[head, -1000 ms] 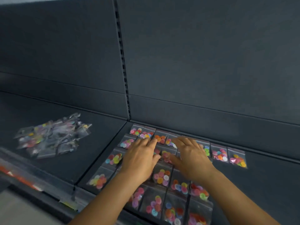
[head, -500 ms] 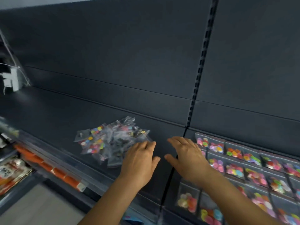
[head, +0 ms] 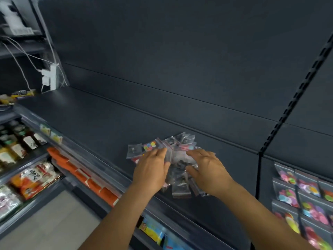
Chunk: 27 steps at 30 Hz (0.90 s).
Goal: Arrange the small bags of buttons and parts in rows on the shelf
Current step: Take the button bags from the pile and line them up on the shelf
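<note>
A loose heap of small clear bags (head: 177,150), some with coloured buttons and some with dark parts, lies on the dark shelf (head: 100,121). My left hand (head: 152,170) rests flat on the heap's left side, fingers straight. My right hand (head: 207,168) lies on the right side of the heap with fingers spread and relaxed. Neither hand visibly pinches a bag. At the far right, on the neighbouring shelf section, bags of coloured buttons (head: 306,195) lie flat in rows.
A slotted upright (head: 295,94) divides the two shelf sections. Lower shelves at the left hold bottles (head: 16,141) and snack packets (head: 34,179). White plugs and cables (head: 48,76) hang at the shelf's far left end.
The view swung left from the arranged rows to the loose heap. Both hands travelled left and now lie on the heap.
</note>
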Tool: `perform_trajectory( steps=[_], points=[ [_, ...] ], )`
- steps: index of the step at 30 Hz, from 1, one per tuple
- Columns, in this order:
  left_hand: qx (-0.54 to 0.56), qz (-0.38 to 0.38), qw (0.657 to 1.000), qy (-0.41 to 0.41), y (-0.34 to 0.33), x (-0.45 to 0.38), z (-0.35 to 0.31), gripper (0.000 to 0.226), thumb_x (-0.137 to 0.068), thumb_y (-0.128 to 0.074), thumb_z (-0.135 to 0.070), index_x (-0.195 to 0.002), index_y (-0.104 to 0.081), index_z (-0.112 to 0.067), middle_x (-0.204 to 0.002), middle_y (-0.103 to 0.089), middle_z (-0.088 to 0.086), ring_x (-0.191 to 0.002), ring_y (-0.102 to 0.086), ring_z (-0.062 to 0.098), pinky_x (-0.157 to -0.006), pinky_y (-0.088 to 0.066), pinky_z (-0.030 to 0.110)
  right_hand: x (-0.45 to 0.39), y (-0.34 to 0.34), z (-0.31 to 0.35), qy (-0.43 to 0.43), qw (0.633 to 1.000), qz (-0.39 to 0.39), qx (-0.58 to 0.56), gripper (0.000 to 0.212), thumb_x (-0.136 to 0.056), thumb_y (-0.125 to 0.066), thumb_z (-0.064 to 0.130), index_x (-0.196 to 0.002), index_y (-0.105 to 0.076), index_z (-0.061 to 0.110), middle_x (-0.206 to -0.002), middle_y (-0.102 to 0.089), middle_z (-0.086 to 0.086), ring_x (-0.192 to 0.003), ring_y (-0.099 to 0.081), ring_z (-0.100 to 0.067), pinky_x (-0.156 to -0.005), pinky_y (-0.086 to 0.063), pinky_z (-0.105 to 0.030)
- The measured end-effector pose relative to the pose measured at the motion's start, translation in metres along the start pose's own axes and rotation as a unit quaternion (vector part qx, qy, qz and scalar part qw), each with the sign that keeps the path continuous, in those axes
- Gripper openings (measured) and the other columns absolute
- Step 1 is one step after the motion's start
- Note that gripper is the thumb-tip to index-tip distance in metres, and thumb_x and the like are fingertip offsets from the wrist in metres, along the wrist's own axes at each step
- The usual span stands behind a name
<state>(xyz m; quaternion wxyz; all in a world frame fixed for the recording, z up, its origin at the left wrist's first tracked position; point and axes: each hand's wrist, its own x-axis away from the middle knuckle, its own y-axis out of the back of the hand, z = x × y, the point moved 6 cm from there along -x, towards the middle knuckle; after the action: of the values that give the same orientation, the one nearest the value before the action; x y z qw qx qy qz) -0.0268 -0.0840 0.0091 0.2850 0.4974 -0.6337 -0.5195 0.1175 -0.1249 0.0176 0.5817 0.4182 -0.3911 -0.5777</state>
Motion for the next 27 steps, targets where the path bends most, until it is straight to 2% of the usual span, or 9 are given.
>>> perform_trajectory(
  steps=[5, 8, 11, 15, 18, 22, 24, 27],
  points=[
    [-0.001, 0.012, 1.000, 0.015, -0.001, -0.021, 0.044, 0.048, -0.099, -0.041, -0.024, -0.146, -0.033, -0.019, -0.145, -0.042, 0.001, -0.132, -0.039, 0.021, -0.107, -0.035, 0.033, -0.027, -0.014, 0.040, 0.085, 0.996, 0.008, -0.004, 0.043, -0.096, -0.047, 0.027, -0.139, -0.043, 0.026, -0.145, -0.042, 0.004, -0.136, -0.032, -0.017, -0.114, -0.022, -0.028],
    [-0.001, 0.020, 1.000, 0.015, -0.002, -0.028, 0.062, 0.045, -0.098, -0.042, -0.020, -0.143, -0.038, -0.020, -0.144, -0.044, 0.001, -0.131, -0.040, 0.021, -0.108, -0.034, 0.034, -0.037, -0.032, 0.056, 0.121, 0.991, 0.049, 0.010, 0.040, -0.098, -0.041, 0.031, -0.137, -0.045, 0.028, -0.144, -0.043, 0.004, -0.136, -0.032, -0.018, -0.115, -0.022, -0.033],
    [-0.003, 0.037, 0.999, 0.012, -0.007, -0.027, 0.071, 0.044, -0.097, -0.046, -0.020, -0.140, -0.043, -0.021, -0.141, -0.047, 0.002, -0.130, -0.040, 0.020, -0.107, -0.033, 0.031, -0.047, -0.046, 0.050, 0.096, 0.990, 0.080, 0.064, 0.042, -0.098, -0.037, 0.034, -0.140, -0.040, 0.027, -0.151, -0.033, 0.005, -0.141, -0.023, -0.018, -0.118, -0.016, -0.039],
    [0.025, 0.028, 0.999, 0.034, -0.010, -0.024, 0.080, 0.048, -0.095, -0.051, -0.024, -0.142, -0.041, -0.023, -0.140, -0.048, 0.002, -0.130, -0.038, 0.020, -0.107, -0.033, 0.031, -0.059, -0.048, 0.045, 0.064, 0.989, 0.085, 0.098, 0.046, -0.098, -0.037, 0.033, -0.144, -0.033, 0.026, -0.154, -0.025, 0.007, -0.143, -0.018, -0.016, -0.119, -0.010, -0.039],
    [0.054, 0.014, 0.997, 0.061, -0.008, -0.024, 0.086, 0.054, -0.092, -0.057, -0.029, -0.142, -0.040, -0.022, -0.138, -0.050, 0.001, -0.127, -0.039, 0.020, -0.104, -0.038, 0.035, -0.067, -0.046, 0.046, 0.050, 0.992, 0.070, 0.098, 0.042, -0.094, -0.046, 0.030, -0.136, -0.043, 0.026, -0.147, -0.036, 0.006, -0.138, -0.026, -0.018, -0.117, -0.017, -0.039],
    [0.060, 0.015, 0.996, 0.071, -0.008, -0.020, 0.091, 0.058, -0.089, -0.060, -0.035, -0.141, -0.041, -0.020, -0.131, -0.052, 0.002, -0.121, -0.040, 0.020, -0.099, -0.039, 0.033, -0.067, -0.041, 0.052, 0.056, 0.996, 0.029, 0.068, 0.039, -0.093, -0.050, 0.040, -0.130, -0.050, 0.029, -0.136, -0.047, 0.006, -0.133, -0.032, -0.017, -0.113, -0.021, -0.036],
    [0.059, 0.012, 0.995, 0.074, -0.008, -0.020, 0.092, 0.053, -0.089, -0.061, -0.035, -0.137, -0.047, -0.018, -0.125, -0.054, 0.003, -0.117, -0.042, 0.020, -0.095, -0.040, 0.033, -0.067, -0.040, 0.057, 0.067, 0.995, 0.021, 0.068, 0.036, -0.092, -0.049, 0.043, -0.126, -0.054, 0.031, -0.129, -0.051, 0.004, -0.128, -0.035, -0.018, -0.110, -0.025, -0.035],
    [0.070, 0.013, 0.994, 0.084, -0.008, -0.022, 0.092, 0.036, -0.087, -0.063, -0.033, -0.118, -0.062, -0.015, -0.111, -0.061, 0.005, -0.109, -0.049, 0.022, -0.087, -0.046, 0.035, -0.070, -0.045, 0.060, 0.069, 0.992, 0.044, 0.094, 0.030, -0.094, -0.047, 0.041, -0.118, -0.060, 0.030, -0.123, -0.055, 0.002, -0.125, -0.037, -0.020, -0.109, -0.027, -0.038]
  ],
)
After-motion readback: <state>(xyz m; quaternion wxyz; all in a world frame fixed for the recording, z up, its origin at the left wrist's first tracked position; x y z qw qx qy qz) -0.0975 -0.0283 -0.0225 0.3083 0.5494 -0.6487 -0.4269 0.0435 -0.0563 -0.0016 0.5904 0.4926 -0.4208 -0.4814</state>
